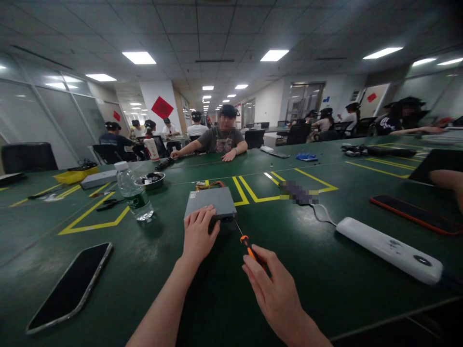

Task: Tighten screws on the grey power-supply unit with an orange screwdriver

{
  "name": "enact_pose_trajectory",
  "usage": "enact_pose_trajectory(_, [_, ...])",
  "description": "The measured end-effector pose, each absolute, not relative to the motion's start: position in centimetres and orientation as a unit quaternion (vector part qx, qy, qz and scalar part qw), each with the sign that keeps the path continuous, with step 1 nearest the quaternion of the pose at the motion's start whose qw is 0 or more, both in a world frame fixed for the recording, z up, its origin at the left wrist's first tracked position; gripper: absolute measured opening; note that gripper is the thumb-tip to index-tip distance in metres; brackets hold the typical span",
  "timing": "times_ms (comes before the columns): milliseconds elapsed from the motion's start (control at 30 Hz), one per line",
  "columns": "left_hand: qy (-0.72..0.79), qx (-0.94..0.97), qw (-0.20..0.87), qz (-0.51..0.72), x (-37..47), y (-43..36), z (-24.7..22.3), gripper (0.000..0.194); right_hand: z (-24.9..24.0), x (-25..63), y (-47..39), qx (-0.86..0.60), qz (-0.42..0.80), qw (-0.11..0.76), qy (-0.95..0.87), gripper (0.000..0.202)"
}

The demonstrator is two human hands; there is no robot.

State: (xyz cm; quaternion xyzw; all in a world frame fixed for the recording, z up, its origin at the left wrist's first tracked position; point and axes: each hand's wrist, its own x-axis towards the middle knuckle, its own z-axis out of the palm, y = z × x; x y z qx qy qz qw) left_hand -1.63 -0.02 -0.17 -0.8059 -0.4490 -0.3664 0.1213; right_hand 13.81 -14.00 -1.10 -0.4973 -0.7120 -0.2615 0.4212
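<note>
A grey metal box with a bundle of coloured wires at its back lies on the green table. My left hand rests on the near left part of the box, fingers spread over its top and the thumb at its front edge. In my right hand is an orange and black screwdriver, gripped by the handle. Its thin shaft points up and left, and the tip is at the box's near right corner. Whether the tip sits in a screw cannot be made out.
A black phone lies at the left, with a water bottle and metal bowl beyond. At the right are a white device with a cable and an orange-edged phone. A person sits opposite.
</note>
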Motion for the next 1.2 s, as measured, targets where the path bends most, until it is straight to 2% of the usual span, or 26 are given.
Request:
enact_pose_trajectory(167, [-0.453,-0.804,0.128,-0.363,-1.5,-0.1,-0.1,0.026,-0.8,13.5,-14.0,-0.515,-0.245,0.432,-0.699,0.019])
enact_pose_trajectory(400, [-0.439,-0.814,0.135,-0.356,-1.7,-0.1,0.0,0.040,-1.2,13.4,-13.7,-0.516,-0.286,0.404,-0.699,0.017])
enact_pose_trajectory(567, [-0.432,-0.821,0.126,-0.351,-2.0,0.0,-0.1,0.040,-0.9,13.6,-14.1,-0.554,-0.247,0.415,-0.679,0.025])
enact_pose_trajectory(800, [-0.425,-0.823,0.134,-0.353,-2.0,0.1,-0.2,0.040,-1.0,13.5,-14.2,-0.493,-0.249,0.405,-0.729,0.020])
enact_pose_trajectory(967, [-0.418,-0.828,0.141,-0.347,-2.1,0.0,-0.3,0.041,-1.0,13.9,-14.2,-0.520,-0.225,0.418,-0.710,0.020])
enact_pose_trajectory(1067, [-0.418,-0.826,0.149,-0.348,-2.1,0.0,-0.3,0.040,-0.8,13.4,-14.4,-0.527,-0.208,0.405,-0.718,0.024])
enact_pose_trajectory(1200, [-0.419,-0.826,0.142,-0.350,-2.1,0.0,-0.2,0.040,-1.1,12.6,-14.3,-0.488,-0.249,0.372,-0.749,0.023])
